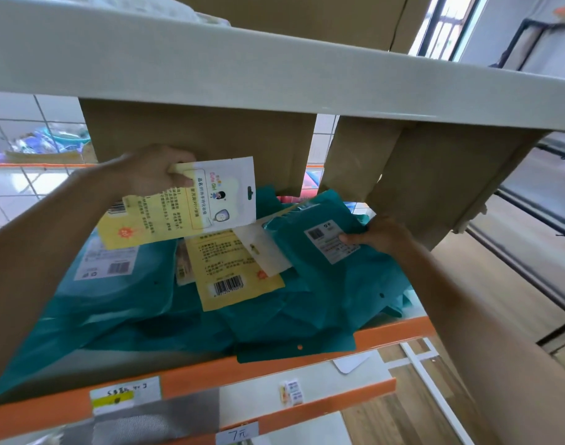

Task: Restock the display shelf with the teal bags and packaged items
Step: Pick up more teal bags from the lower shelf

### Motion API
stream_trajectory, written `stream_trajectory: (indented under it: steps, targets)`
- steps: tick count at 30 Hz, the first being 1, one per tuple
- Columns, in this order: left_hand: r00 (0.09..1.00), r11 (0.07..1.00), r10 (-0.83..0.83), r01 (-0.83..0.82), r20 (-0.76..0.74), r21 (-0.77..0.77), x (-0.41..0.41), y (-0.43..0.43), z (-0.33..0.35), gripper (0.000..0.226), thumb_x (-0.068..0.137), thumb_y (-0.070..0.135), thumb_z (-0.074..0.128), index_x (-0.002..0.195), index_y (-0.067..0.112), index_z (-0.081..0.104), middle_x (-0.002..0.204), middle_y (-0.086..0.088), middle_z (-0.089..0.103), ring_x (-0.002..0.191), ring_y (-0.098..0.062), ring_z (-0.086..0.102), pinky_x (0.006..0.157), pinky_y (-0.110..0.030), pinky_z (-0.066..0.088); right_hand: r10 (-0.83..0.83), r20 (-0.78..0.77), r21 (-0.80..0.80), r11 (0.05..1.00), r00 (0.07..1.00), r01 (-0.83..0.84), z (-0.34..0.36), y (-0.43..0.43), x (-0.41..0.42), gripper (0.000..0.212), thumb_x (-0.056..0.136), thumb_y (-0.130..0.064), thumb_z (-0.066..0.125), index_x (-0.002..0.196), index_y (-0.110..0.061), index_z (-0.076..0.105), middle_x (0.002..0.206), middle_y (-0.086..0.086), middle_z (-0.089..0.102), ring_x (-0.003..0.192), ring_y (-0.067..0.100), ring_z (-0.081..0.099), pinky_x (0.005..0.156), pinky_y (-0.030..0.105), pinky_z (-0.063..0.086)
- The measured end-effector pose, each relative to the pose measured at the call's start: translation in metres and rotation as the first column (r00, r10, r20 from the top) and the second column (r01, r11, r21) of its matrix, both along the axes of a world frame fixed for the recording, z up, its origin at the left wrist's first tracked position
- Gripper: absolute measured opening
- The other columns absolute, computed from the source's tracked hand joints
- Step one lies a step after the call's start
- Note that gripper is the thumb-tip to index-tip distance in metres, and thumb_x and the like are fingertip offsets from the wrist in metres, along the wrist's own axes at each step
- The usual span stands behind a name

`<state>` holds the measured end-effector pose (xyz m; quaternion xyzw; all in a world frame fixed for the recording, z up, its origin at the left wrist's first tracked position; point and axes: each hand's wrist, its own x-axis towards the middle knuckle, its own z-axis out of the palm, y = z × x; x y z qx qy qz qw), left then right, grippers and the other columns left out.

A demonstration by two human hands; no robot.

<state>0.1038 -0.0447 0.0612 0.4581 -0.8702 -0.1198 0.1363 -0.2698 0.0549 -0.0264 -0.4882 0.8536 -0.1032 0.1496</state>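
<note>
1. Closest to the camera is the orange front lip of the shelf (194,377). It's got a handwritten label (125,391) stuck on it, and there's a "7元" price tag (237,432) on the lip of the shelf below. A tiny box (291,392) sits on that lower shelf.
2. Right behind the lip is the pile of teal bags (146,309), pretty messy, all overlapping. One corner hangs over the orange edge.
3. A yellow packet (236,277) lies flat on top of the pile, barcode toward the camera.
4. The left hand (152,171) holds a yellow-and-white packet (185,203) up above the left side of the pile. The fingers are curled and the thumb pinches it near one end, and it's turned sideways.
5. The right hand (382,236) grips a teal bag (307,226) at the back right of the pile. The thumb presses on its white sticker (331,240) and the other fingers are tucked behind, so I can't see them well. The bag is tilted up off the others.
6. Behind all that are cardboard boxes (210,133) at the back of the shelf, with a white wire grid (24,123) off to the left.
7. Overhead is the pale upper shelf board (210,65).
</note>
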Motion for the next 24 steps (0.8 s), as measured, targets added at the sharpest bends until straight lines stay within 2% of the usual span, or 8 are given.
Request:
stream_trajectory:
  steps: [3,9,11,14,18,21,24]
  targets:
    - [1.000,1.000,-0.003,0.003,-0.007,0.000,0.000,-0.001,0.000,0.006,0.090,0.018,0.059,0.094,0.022,0.059,0.092,-0.003,0.065,0.086,-0.024,0.061,0.076,-0.033,0.047,0.003,0.016,-0.026,1.000,1.000,-0.003,0.007,0.007,0.008,0.077,0.056,-0.074,0.069,0.092,-0.006,0.063,0.093,0.008,0.061,0.088,0.023,0.059,0.069,0.031,0.040]
    - [0.999,0.999,-0.029,0.030,-0.013,0.029,0.000,-0.003,-0.002,0.005,0.091,0.018,0.058,0.091,0.023,0.059,0.090,-0.001,0.066,0.082,-0.021,0.063,0.071,-0.032,0.048,-0.005,0.021,-0.067,0.998,1.000,0.007,0.002,0.008,0.008,0.076,0.059,-0.072,0.068,0.098,-0.007,0.061,0.096,0.007,0.061,0.092,0.024,0.060,0.071,0.033,0.045]
    - [0.999,0.999,-0.041,0.041,-0.004,0.027,0.001,-0.004,-0.001,0.009,0.091,0.019,0.058,0.087,0.028,0.057,0.089,0.001,0.066,0.081,-0.020,0.062,0.070,-0.032,0.047,-0.003,0.063,-0.071,0.997,0.998,0.007,0.005,0.012,0.012,0.064,0.062,-0.065,0.072,0.089,-0.008,0.060,0.088,0.005,0.060,0.085,0.021,0.059,0.067,0.030,0.043]
    - [0.999,0.999,-0.045,0.045,0.000,0.006,0.001,-0.005,-0.001,0.007,0.091,0.020,0.058,0.090,0.027,0.057,0.089,0.001,0.065,0.083,-0.021,0.062,0.073,-0.033,0.048,0.016,0.248,-0.122,0.992,0.969,0.015,0.010,0.017,0.015,0.034,0.071,-0.040,0.079,0.070,-0.017,0.053,0.072,-0.004,0.054,0.066,0.007,0.051,0.056,0.021,0.038]
    - [0.999,0.999,-0.049,0.049,0.005,0.002,0.002,-0.005,0.000,0.005,0.091,0.020,0.058,0.094,0.024,0.059,0.091,0.000,0.066,0.084,-0.021,0.062,0.076,-0.035,0.049,0.056,0.316,-0.157,0.988,0.947,-0.006,0.015,0.022,0.019,0.034,0.073,-0.033,0.078,0.081,-0.013,0.053,0.072,-0.008,0.049,0.065,0.004,0.046,0.054,0.017,0.035]
    - [0.999,0.999,-0.048,0.048,-0.001,0.007,0.003,-0.004,-0.003,0.009,0.091,0.019,0.059,0.099,0.020,0.060,0.093,-0.001,0.066,0.085,-0.021,0.062,0.077,-0.035,0.049,0.077,0.393,-0.183,0.983,0.917,-0.004,0.014,0.024,0.020,0.028,0.073,-0.026,0.079,0.072,-0.017,0.053,0.073,-0.008,0.053,0.065,0.003,0.049,0.056,0.013,0.039]
    - [0.999,0.999,-0.053,0.053,0.012,0.006,0.005,-0.004,-0.004,0.008,0.091,0.020,0.058,0.098,0.023,0.059,0.093,0.000,0.065,0.085,-0.021,0.062,0.078,-0.037,0.050,0.067,0.481,-0.190,0.981,0.874,0.029,0.017,0.028,0.024,0.026,0.072,-0.024,0.080,0.079,-0.014,0.056,0.077,-0.005,0.058,0.070,0.007,0.054,0.066,0.022,0.045]
